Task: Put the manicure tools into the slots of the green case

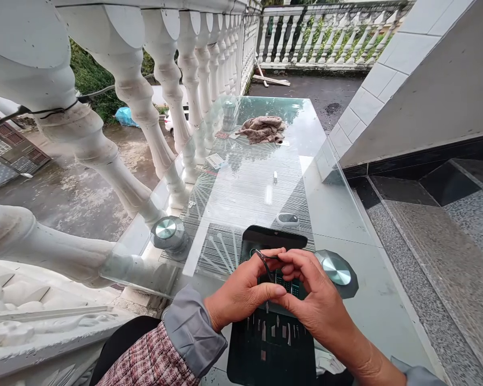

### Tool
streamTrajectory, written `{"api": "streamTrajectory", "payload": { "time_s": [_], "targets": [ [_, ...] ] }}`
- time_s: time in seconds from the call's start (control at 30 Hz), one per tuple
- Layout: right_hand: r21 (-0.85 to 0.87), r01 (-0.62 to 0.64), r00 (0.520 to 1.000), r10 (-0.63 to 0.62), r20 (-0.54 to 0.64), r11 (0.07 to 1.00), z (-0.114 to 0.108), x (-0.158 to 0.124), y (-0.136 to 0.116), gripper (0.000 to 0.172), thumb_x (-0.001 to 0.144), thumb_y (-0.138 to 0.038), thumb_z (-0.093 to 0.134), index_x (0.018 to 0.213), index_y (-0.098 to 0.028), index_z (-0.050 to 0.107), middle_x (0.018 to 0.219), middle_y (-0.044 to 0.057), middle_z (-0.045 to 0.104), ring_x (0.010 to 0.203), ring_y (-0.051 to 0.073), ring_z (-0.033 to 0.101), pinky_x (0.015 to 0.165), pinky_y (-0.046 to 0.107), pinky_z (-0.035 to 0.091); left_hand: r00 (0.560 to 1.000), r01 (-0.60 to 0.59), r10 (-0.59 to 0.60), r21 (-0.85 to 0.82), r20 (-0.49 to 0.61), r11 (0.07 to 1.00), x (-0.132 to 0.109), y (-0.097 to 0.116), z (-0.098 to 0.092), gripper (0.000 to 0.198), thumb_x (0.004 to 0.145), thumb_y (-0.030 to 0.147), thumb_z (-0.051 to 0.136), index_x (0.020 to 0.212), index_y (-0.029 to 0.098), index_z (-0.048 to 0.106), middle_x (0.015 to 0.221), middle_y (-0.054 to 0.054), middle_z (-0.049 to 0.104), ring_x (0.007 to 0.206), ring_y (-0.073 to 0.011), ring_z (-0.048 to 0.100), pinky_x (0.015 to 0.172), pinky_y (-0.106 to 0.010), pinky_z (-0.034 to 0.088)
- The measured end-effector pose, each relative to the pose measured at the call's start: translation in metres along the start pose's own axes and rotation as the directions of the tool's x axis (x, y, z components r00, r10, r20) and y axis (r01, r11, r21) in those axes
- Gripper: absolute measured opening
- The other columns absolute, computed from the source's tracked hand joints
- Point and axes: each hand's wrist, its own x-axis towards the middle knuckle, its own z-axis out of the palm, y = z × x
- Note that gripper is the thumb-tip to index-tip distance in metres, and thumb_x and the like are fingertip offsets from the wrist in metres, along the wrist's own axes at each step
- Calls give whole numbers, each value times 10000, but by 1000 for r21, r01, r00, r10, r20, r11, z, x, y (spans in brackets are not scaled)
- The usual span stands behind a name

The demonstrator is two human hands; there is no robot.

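Outdoor glass surface (334,214), so anything small and metal that gets dropped will probably skid, imo. Closest in is an open black case (243,359) with loose-looking metal pieces (263,331) laid out in its lower half; an elbow or a bump to that edge could jumble them. Just above it, the left hand (247,284) pinches a slim dark tool (261,256), and the right hand (312,292) has its fingertips closed in at the other end. Can't tell exactly what tool it is, since the fingers cover most of it. Main risk I'd guess: a weak pinch lets it slip onto those pieces, or a fingertip gets nicked if there's a sharp edge hidden in there. Past the case sits a grey-and-white mouse-like gadget (287,219), then a small white item (275,177) that'd be easy to knock. Farther off, a crumpled brown cloth (263,130) is well clear of trouble.
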Motion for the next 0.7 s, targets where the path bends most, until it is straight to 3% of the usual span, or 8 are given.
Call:
{"api": "streamTrajectory", "payload": {
  "time_s": [0.2, 0.27, 0.4, 0.53, 0.6, 0.7],
  "targets": [
    [-164, 65, 997, -57, 49, 984, -3, 1, -3, 385, 719, -198, 706, 1090, -265, 625, 1033, 62, 576, 805, 185, 552, 694, 324, 526, 993, 86, -75, -119, 92, 989, 2, -2, 3, 508, 812, 109, 647, 1298, 215, 540, 1286, -74, 629, 1250, -255, 569, 1121, -435, 373],
    [-197, 69, 997, -61, 46, 978, -5, 2, -2, 381, 704, -174, 681, 1071, -255, 614, 992, 48, 557, 769, 167, 535, 685, 318, 521, 990, 132, -125, -133, 63, 982, 1, -1, 2, 546, 789, 131, 680, 1308, 216, 536, 1249, -80, 648, 1207, -256, 595, 1064, -419, 427],
    [-110, -111, 994, 111, 0, 988, -14, 4, 3, 443, 654, -279, 772, 1052, -248, 580, 1002, 33, 542, 795, 165, 546, 749, 345, 528, 976, 114, -123, -60, -181, 992, 1, 13, -8, 492, 815, 243, 701, 1287, 199, 571, 1054, -69, 697, 964, -192, 661, 899, -340, 504],
    [229, -351, 936, 348, 58, 908, -25, 9, 5, 597, 611, -398, 835, 1103, -253, 531, 970, 25, 573, 830, 171, 578, 814, 360, 533, 895, 17, 9, 54, -445, 998, 3, 29, -20, 318, 867, 324, 639, 1143, 166, 644, 910, -40, 689, 758, -129, 632, 729, -267, 523],
    [338, -404, 913, 398, 92, 850, -29, 11, 6, 639, 575, -400, 865, 1094, -246, 526, 999, 41, 597, 836, 168, 583, 812, 346, 532, 859, 38, 19, 100, -511, 994, 3, 33, -25, 279, 853, 317, 647, 1083, 159, 656, 881, -29, 688, 720, -117, 616, 693, -250, 516],
    [410, -437, 897, 419, 139, 800, -32, 12, 8, 658, 553, -377, 890, 1091, -234, 538, 1076, 71, 609, 877, 165, 584, 820, 321, 525, 859, 96, -17, 128, -512, 987, 3, 32, -29, 268, 827, 320, 669, 1043, 163, 664, 867, -19, 688, 708, -111, 603, 682, -242, 511]
  ]
}}
